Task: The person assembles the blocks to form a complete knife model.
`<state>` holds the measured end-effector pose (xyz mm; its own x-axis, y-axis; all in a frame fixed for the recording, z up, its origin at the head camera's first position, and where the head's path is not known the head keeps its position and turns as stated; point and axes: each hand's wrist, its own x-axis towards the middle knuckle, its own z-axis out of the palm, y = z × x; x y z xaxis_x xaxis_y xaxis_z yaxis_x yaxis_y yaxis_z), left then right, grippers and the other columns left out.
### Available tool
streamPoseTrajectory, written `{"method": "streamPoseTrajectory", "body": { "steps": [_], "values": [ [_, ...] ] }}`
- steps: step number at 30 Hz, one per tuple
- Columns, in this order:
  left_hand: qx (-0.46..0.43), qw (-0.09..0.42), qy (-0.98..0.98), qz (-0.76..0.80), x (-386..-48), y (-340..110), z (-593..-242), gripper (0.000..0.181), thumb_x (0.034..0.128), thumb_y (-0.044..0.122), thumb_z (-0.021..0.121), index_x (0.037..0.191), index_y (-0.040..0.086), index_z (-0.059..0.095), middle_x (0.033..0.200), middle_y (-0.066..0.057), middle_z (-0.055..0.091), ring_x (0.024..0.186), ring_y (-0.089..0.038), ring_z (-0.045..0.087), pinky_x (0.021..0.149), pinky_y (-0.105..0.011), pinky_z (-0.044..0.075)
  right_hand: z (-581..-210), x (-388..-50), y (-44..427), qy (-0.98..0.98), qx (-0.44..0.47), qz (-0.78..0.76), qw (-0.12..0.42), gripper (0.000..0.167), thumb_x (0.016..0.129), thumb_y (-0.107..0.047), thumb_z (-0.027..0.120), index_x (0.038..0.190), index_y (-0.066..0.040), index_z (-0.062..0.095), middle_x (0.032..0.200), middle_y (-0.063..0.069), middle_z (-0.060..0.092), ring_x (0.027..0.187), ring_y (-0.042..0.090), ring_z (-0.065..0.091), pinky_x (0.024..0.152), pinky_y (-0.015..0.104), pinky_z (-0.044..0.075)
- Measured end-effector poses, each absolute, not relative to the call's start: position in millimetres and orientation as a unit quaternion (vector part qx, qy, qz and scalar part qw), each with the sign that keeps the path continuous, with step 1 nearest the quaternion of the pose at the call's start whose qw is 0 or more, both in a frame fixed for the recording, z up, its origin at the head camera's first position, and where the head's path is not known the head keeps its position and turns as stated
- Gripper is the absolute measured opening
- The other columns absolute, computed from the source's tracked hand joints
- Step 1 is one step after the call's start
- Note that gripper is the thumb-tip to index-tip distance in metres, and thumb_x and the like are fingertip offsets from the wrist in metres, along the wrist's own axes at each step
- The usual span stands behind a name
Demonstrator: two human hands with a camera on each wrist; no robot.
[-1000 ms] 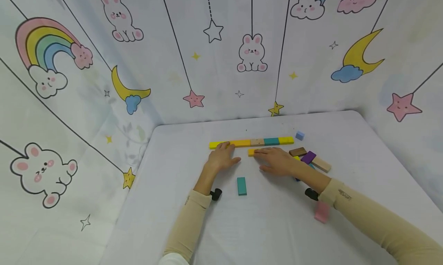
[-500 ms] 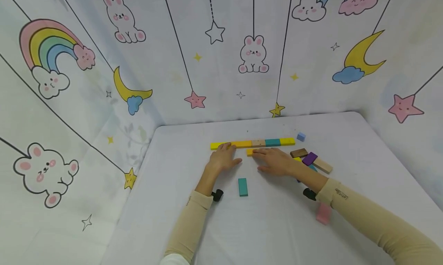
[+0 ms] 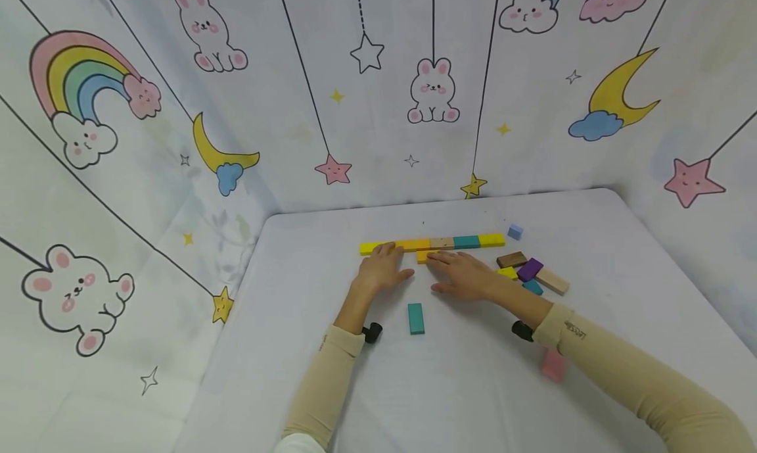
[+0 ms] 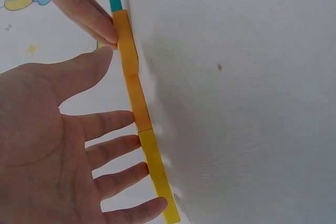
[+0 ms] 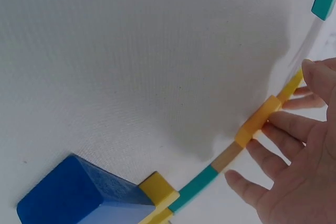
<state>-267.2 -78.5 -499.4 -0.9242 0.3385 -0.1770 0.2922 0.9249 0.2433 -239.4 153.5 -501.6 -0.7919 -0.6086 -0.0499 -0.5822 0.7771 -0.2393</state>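
A straight row of flat wooden blocks lies along the back of the table: yellow (image 4: 159, 171), orange (image 3: 412, 245), light wood (image 3: 441, 243), teal (image 3: 466, 242) and yellow (image 3: 491, 240). My left hand (image 3: 380, 271) has its fingers spread, their tips touching the near side of the row's left yellow and orange blocks. With extended fingers, my right hand (image 3: 464, 275) touches a separate orange block (image 5: 258, 121) just in front of the row; its thumb stands away from the block. A teal block (image 3: 416, 318) lies alone between my forearms, nearer me.
Right of my right hand lies a loose group: brown (image 3: 511, 260), yellow (image 3: 507, 273), purple (image 3: 530, 269), light wood (image 3: 552, 281) and blue-teal (image 3: 533, 287) blocks. A small light-blue block (image 3: 515, 232) sits behind them. A pink block (image 3: 552, 365) is partly under my right sleeve.
My right hand has slid the separate orange block a little left along the front of the row. My left hand has stayed at the row. More of the loose group now shows.
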Motion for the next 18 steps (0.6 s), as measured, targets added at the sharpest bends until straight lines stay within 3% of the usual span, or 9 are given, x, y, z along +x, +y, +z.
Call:
{"method": "streamPoseTrajectory", "body": {
  "steps": [18],
  "values": [
    [0.166, 0.105, 0.975, 0.1, -265.5, -78.3, -499.0, 0.072, 0.1024, 0.055, 0.06, 0.16, 0.016, 0.044, 0.168, -0.011, 0.033, 0.154, -0.036, 0.032, 0.116, -0.059, 0.04, -507.8, -241.0, 150.9, 0.942, -0.315, -0.104, 0.055, 0.069, 0.103, -0.038, 0.067, 0.157, -0.002, 0.044, 0.163, 0.019, 0.041, 0.15, 0.038, 0.038, 0.121, 0.061, 0.032]
  ]
}}
